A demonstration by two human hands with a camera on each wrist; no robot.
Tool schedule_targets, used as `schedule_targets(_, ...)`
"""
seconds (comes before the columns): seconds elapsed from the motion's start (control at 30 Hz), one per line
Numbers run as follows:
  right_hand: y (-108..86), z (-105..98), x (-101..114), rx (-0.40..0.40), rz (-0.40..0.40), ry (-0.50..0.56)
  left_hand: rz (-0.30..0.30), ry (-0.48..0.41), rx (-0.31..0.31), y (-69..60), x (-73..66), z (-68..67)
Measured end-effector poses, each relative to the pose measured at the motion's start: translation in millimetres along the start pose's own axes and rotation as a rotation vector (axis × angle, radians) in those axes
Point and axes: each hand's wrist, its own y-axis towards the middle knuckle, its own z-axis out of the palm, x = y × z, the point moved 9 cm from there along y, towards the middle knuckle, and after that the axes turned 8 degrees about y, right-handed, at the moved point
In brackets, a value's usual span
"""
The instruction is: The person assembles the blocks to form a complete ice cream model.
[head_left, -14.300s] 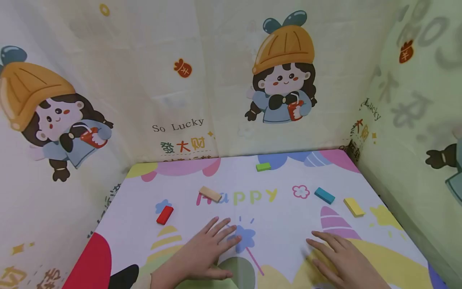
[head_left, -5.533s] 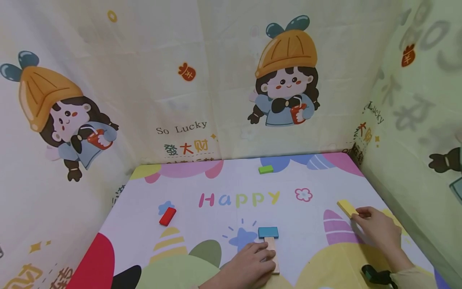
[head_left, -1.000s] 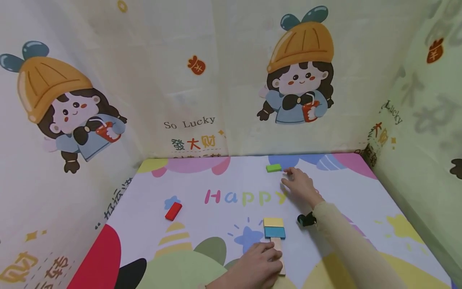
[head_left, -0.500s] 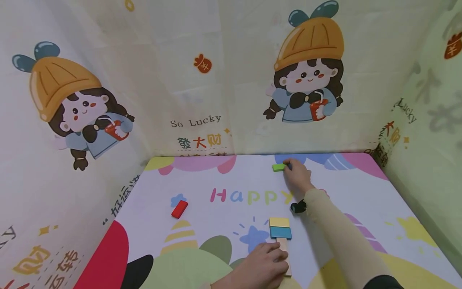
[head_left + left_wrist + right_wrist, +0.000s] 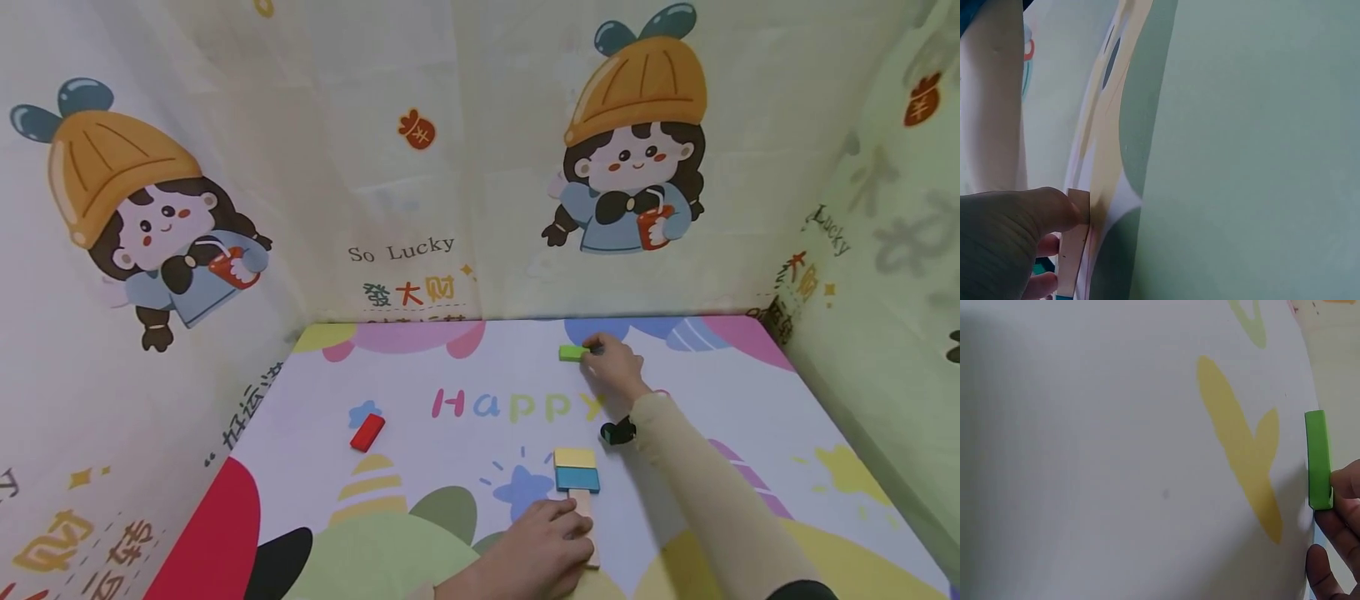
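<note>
My left hand (image 5: 528, 550) holds a plain wooden block (image 5: 582, 502) flat near the front; in the left wrist view, thumb and fingers pinch this wooden block (image 5: 1074, 253) at its sides. Against its far end lies a blue block (image 5: 577, 480) set crosswise, and a yellow block (image 5: 574, 458) lies beyond that, touching it. Towards the back, my right hand (image 5: 617, 368) grips one end of a green block (image 5: 572, 353). The right wrist view shows thumb and fingers on the lower end of the green block (image 5: 1319, 459).
A red block (image 5: 367, 433) lies apart on the left, beside a printed blue star. The patterned tabletop (image 5: 465, 450) is bounded by printed cloth walls (image 5: 495, 167) at the back and both sides. My right forearm (image 5: 712, 492) stretches across the right half.
The wooden, blue and yellow blocks, scattered at first, now lie joined near the front. My right hand has reached the green block and grips it; the block has shifted slightly nearer.
</note>
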Motion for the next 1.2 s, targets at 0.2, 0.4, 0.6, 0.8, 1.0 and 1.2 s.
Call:
schedule_targets(0.2, -6.5, 3, -3, 0.011, -0.018, 0.003, 0.0, -0.025, 0.008, -0.6, 0.4, 0.8)
schedule_targets(0.4, -19.3, 8, -5, 0.036, -0.013, 0.021, -0.013, -0.036, 0.016, -1.1, 1.1, 3.6)
schedule_targets(0.6, -35.8, 11, -6, 0.05, -0.01, 0.027, -0.014, -0.065, 0.052, -0.3, 1.5, 4.7)
schedule_targets(0.8, -57.3, 15, -5, 0.087, -0.003, 0.028, -0.011, -0.079, 0.06, -1.8, 1.7, 5.7)
schedule_targets(1.0, -75.5, 17, -3, 0.085, 0.003, 0.011, -0.014, -0.066, 0.037, -2.4, 1.7, 4.9)
schedule_targets(1.2, -92.1, 18, 0, 0.08, 0.014, 0.004, -0.013, -0.093, 0.061, -1.6, 2.1, 5.6)
